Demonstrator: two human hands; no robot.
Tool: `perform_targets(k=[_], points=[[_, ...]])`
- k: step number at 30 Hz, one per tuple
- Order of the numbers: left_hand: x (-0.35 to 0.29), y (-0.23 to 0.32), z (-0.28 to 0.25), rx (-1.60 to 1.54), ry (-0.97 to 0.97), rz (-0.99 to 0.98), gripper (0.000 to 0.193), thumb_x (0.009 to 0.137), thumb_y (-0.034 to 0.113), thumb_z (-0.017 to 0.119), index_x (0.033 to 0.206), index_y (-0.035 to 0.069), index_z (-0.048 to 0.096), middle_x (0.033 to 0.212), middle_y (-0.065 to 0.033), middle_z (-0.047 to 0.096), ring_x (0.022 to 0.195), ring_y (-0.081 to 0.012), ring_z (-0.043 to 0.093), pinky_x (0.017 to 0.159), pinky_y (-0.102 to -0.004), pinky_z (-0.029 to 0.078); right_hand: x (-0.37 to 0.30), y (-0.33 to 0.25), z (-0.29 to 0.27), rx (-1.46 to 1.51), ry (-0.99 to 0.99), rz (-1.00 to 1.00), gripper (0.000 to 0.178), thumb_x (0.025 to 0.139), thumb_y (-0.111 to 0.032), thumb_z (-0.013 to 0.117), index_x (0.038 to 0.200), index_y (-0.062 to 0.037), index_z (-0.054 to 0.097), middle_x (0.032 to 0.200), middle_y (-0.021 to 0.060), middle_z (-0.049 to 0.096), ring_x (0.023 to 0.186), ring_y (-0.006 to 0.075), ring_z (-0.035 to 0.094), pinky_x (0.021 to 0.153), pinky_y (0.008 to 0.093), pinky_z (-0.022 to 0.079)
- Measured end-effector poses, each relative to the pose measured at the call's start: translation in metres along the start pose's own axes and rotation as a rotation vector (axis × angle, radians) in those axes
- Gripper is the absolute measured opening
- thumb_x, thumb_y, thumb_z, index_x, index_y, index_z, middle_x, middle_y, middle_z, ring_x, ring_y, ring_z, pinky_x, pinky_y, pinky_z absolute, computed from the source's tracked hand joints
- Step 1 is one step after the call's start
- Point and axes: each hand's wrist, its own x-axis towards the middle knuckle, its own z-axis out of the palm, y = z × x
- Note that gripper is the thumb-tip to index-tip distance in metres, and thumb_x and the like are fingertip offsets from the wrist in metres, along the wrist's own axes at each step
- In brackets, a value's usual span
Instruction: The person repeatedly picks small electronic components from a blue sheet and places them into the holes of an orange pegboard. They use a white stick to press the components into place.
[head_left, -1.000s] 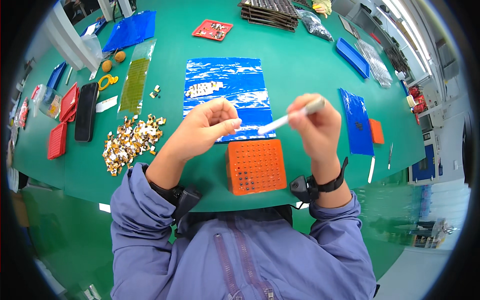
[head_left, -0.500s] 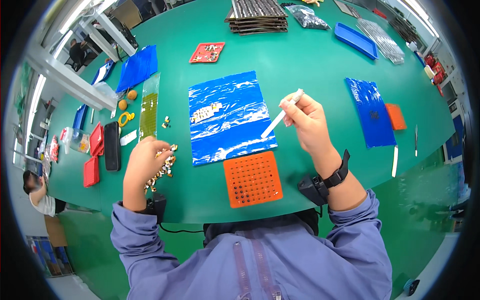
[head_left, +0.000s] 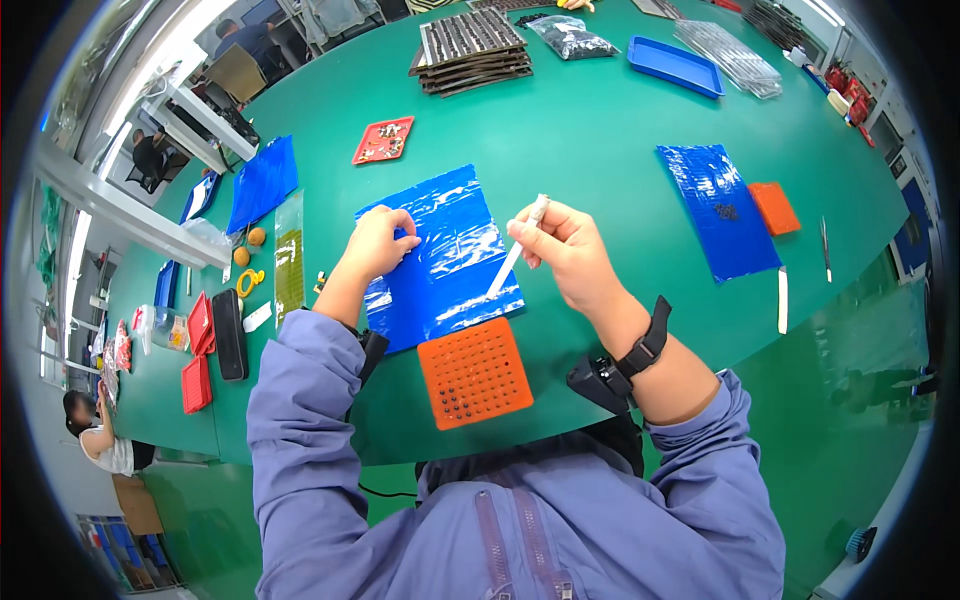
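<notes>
One broad green table [head_left: 580, 140] bears a shiny blue sheet [head_left: 450, 250], a hole-dotted orange block [head_left: 478, 372] by its near edge. The left hand [head_left: 377, 243] curls at the sheet's left side, holding anything or not, I cannot tell; the right hand [head_left: 567, 250] grips a slim white stick [head_left: 508, 268] slanting toward the near right.

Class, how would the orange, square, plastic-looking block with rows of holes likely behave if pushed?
The orange block would probably slide rather than tip, looking broad and low. It seems stiff, its edges straight. Dark round pieces in some holes might shake loose.
</notes>
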Motion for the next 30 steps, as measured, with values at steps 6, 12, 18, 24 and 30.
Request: perform_targets(k=[6,12,18,24,30], points=[[-0.014,0.023,-0.018,-0.098,0.085,0.112,0.012,0.069,0.011,0.066,0.075,0.006,0.057,0.077,-0.0088,0.055,0.078,-0.0233,0.053,0.070,-0.0321,0.042,-0.003,-0.004,0.002,0.021,-0.052,-0.021,0.011,0.082,-0.013,0.059,0.081,-0.0018,0.057,0.068,-0.0015,0.054,0.060,0.0032,0.046,0.054,0.0166,0.037],[-0.066,0.071,-0.060,-0.687,-0.023,0.009,0.009,0.078,0.007,0.061,0.080,0.001,0.054,0.071,-0.0008,0.055,0.067,-0.0052,0.051,0.058,-0.0197,0.040,-0.006,-0.005,0.003,0.042,-0.071,-0.019,0.006,0.080,-0.008,0.059,0.079,-0.0029,0.057,0.070,0.0008,0.054,0.061,0.0064,0.048,0.056,0.0196,0.039],[-0.117,0.073,-0.039,-1.319,0.068,0.003,0.008,0.079,0.000,0.058,0.086,-0.001,0.053,0.073,-0.0020,0.054,0.068,-0.0072,0.052,0.059,-0.0181,0.041,-0.015,-0.007,0.013,0.119,-0.199,-0.046,0.007,0.079,-0.005,0.061,0.084,-0.0015,0.057,0.075,0.0012,0.056,0.065,0.0040,0.050,0.057,0.0176,0.040],[-0.119,0.062,-0.009,-1.950,-0.024,0.099,0.007,0.080,0.000,0.055,0.083,0.001,0.050,0.076,-0.0084,0.055,0.063,-0.0140,0.054,0.059,-0.0237,0.045,-0.026,-0.020,0.021,0.033,-0.276,0.044,0.011,0.075,-0.001,0.064,0.084,0.0003,0.059,0.078,0.0029,0.058,0.070,0.0068,0.053,0.060,0.0185,0.041],[-0.125,0.064,-0.004,-1.985,-0.129,0.175,0.016,0.081,0.012,0.058,0.082,0.006,0.043,0.071,-0.0063,0.048,0.059,-0.0141,0.050,0.045,-0.0233,0.043,-0.026,-0.015,0.019,-0.065,-0.300,0.051,0.013,0.074,0.000,0.063,0.087,0.0009,0.060,0.080,0.0035,0.059,0.073,0.0072,0.054,0.063,0.0195,0.043]])
